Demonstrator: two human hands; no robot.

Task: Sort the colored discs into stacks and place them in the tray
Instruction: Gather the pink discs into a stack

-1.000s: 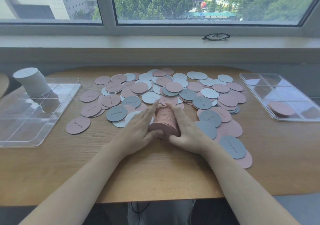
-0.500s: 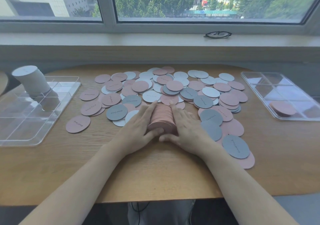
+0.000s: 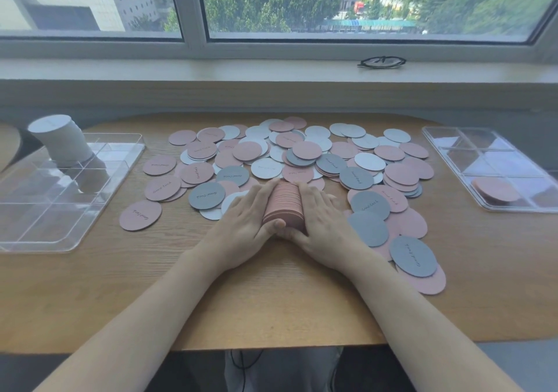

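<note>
Near the front edge of the wooden tabletop (image 3: 271, 301), the left hand (image 3: 241, 225) and right hand (image 3: 324, 225) press a stack of pink discs (image 3: 283, 207) between flat, straight fingers, thumbs meeting in front. Squeeze evenly and tap the edges flush before lifting toward the clear tray (image 3: 453, 153). The discs look thin, matte and card-like.

Both forearms reach forward over the table's near edge; left hand (image 3: 244, 225) and right hand (image 3: 324, 225) face each other, fingers straight, thumbs meeting, pressing the pink stack (image 3: 283, 207) between them
</note>
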